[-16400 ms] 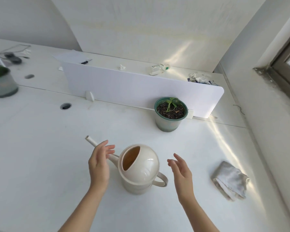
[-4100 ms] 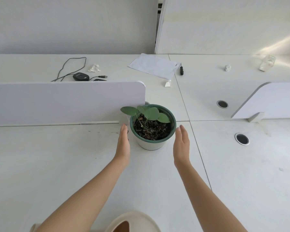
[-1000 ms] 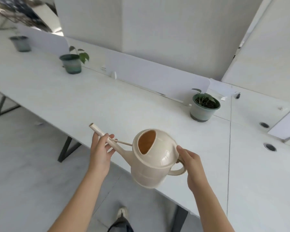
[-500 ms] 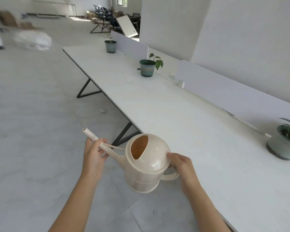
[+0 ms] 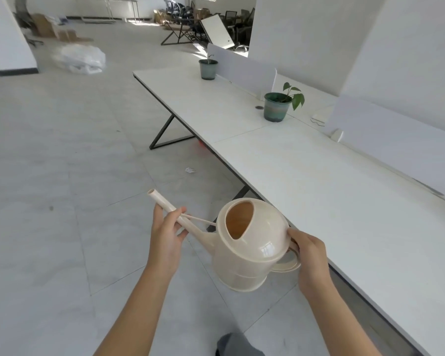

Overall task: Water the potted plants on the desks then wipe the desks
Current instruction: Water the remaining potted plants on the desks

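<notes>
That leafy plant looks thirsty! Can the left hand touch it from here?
Probably not: the left hand grips the watering can over the floor, and the leafy plant stands far along the desk.

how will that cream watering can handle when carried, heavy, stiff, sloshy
Probably stiff plastic: the watering can has a thin spout held straight by the left hand. Possibly heavy or sloshy, as the right hand on the handle gets that second hand's help. Its glossy dome looks slippery.
</notes>
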{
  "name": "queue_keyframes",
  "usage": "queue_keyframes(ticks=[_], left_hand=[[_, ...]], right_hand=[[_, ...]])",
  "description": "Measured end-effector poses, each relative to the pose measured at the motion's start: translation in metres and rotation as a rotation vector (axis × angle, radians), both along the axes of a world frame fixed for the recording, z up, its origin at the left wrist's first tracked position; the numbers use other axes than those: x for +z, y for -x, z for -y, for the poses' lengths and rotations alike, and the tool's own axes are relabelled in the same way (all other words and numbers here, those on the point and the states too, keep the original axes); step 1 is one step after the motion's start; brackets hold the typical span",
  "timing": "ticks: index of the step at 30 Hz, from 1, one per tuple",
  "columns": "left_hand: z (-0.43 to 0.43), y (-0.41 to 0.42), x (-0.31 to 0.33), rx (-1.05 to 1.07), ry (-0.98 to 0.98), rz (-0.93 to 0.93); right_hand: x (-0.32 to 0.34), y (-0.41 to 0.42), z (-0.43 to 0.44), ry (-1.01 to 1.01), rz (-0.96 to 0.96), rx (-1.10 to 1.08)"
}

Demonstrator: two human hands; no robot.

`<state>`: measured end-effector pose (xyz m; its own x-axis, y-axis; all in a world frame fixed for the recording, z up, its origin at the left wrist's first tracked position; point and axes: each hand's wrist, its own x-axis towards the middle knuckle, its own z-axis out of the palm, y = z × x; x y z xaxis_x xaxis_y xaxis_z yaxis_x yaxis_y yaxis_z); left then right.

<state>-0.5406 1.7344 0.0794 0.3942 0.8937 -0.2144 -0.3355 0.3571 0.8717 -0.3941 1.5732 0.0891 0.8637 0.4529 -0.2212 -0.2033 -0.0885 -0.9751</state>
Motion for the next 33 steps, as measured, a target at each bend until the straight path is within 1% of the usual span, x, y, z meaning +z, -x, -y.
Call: queue_keyframes(ticks=[7,11,16,20,25,30,33], left_hand=[[-0.069,-0.041,-0.01,0.04,0.022,-0.023],[-0.116,-0.071,-0.008,0.074,-0.017,-0.03],[-0.172,-0.106,0.004,0.123,-0.023,0.019],[-0.212,-0.123,0.003,0.151,-0.013,0.063],[-0.264,-0.146,-0.008,0.12,0.013,0.049],[-0.329,-0.174,-0.02,0.037,0.048,0.037],[-0.375,-0.192,-0.018,-0.034,0.047,0.055]], right_hand=[[-0.007,-0.051,-0.077,0.005,0.013,0.028],[-0.003,-0.089,-0.131,-0.028,0.038,0.102],[0.003,-0.126,-0.194,-0.089,0.055,0.158],[0.005,-0.143,-0.232,-0.078,0.098,0.166],[0.001,-0.161,-0.278,-0.066,0.061,0.126],[-0.005,-0.181,-0.331,-0.013,0.094,0.067],[-0.009,-0.19,-0.37,-0.011,0.079,0.012]])
